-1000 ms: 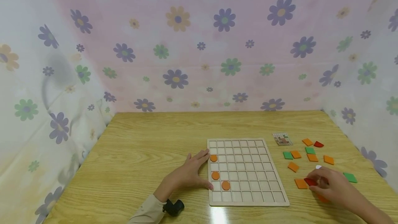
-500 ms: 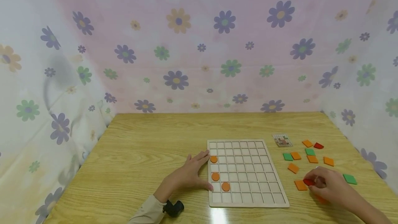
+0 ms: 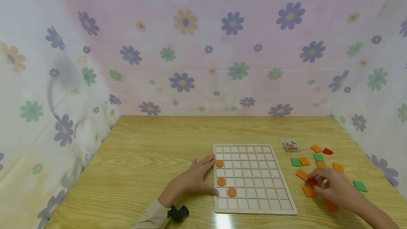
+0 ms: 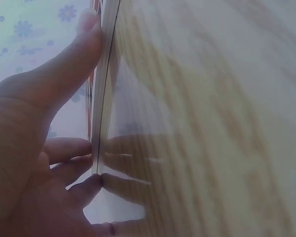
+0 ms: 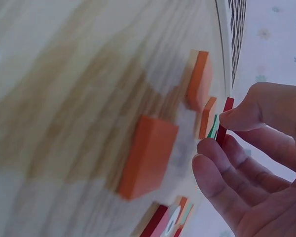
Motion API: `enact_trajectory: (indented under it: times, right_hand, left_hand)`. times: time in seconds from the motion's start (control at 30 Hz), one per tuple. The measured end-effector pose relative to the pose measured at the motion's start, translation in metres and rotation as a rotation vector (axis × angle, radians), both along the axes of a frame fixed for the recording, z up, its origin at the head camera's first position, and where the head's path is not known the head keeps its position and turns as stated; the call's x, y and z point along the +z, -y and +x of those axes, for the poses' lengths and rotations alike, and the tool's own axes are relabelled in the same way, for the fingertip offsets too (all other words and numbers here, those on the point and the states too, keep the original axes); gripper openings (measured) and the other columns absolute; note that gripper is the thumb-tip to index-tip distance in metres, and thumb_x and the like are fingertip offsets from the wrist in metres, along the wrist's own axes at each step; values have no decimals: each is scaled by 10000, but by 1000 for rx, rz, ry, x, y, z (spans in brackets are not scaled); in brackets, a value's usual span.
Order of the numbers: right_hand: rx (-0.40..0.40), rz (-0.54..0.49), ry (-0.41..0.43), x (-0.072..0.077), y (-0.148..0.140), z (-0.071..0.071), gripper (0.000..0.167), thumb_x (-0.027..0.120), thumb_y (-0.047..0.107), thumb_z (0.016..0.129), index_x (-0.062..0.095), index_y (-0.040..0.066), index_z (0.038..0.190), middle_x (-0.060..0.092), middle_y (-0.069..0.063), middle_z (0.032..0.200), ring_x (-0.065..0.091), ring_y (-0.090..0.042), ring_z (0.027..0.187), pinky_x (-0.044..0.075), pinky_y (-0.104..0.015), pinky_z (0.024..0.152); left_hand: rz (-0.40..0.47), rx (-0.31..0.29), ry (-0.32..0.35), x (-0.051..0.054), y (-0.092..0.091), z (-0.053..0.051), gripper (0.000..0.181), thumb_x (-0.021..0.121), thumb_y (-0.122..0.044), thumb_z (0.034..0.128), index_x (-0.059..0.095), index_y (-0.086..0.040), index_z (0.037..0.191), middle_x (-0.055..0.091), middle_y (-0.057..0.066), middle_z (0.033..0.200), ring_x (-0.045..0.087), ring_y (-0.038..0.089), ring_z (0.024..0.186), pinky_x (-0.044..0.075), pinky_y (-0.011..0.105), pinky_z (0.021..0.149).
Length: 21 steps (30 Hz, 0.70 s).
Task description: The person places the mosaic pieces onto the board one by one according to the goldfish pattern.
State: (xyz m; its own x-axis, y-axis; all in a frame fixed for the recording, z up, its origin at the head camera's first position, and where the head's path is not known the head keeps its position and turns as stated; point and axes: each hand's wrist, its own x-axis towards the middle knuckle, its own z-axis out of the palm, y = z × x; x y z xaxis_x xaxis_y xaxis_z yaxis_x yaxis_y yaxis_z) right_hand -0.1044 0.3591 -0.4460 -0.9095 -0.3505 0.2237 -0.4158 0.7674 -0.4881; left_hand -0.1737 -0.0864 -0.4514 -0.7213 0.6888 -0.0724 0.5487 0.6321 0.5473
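Observation:
The left hand (image 3: pixel 196 179) lies at the left edge of the pale gridded board (image 3: pixel 254 212), thumb and fingers spread along the rim; in the left wrist view the hand (image 4: pixel 54 143) touches the board's side (image 4: pixel 104 74). Over the loose tiles right of the board, the right hand (image 3: pixel 338 190) pinches a red piece (image 3: pixel 311 182). The right wrist view has that red piece (image 5: pixel 225 121) between thumb and fingers of the hand (image 5: pixel 256 158), off the table. Three orange discs, one of them (image 3: pixel 231 192), sit in cells at the board's left side.
Several orange tiles (image 3: pixel 338 167) and green tiles (image 3: pixel 360 186) lie on the table right of the board, with another red piece (image 3: pixel 328 151) behind them. A small patterned card (image 3: pixel 290 145) lies beyond the board's right corner. Flowered cloth (image 3: pixel 203 56) hangs around the table.
The right hand has moved a little left and away from the body with the red piece, uncovering part of an orange tile near the front. The left hand stays on the board's edge.

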Motion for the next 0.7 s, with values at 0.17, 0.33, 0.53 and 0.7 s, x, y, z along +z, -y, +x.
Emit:
enact_trajectory:
  times: [0.17,0.33,0.53,0.7]
  right_hand:
    - [69,-70,-93,0,14,-7,285,715,-103,679,678,100,876,560,98,816,469,21,620,424,-197,444]
    - [138,-117,-129,-1,29,-16,297,695,-134,677,674,75,887,523,125,769,457,-16,609,408,-193,436]
    - [169,-116,-109,4,46,-24,280,695,-113,708,682,98,892,496,155,749,447,-32,607,397,-197,442]
    - [202,-105,-131,8,60,-31,294,684,-107,718,674,132,889,550,93,814,467,-31,626,398,-183,448]
  left_hand:
    - [-2,10,-1,-2,0,0,1070,734,-600,697,269,-65,1498,170,51,1568,159,209,1428,67,587,1112]
    - [-4,6,-11,-3,1,0,1064,727,-603,704,267,-64,1498,171,57,1568,164,212,1427,70,594,1108]
    - [-8,5,-13,-1,0,0,1058,733,-590,707,267,-64,1498,167,53,1569,159,206,1428,82,595,1107]
    - [-13,6,-16,1,-1,0,1053,741,-576,709,269,-62,1497,172,55,1568,161,212,1428,85,595,1107]
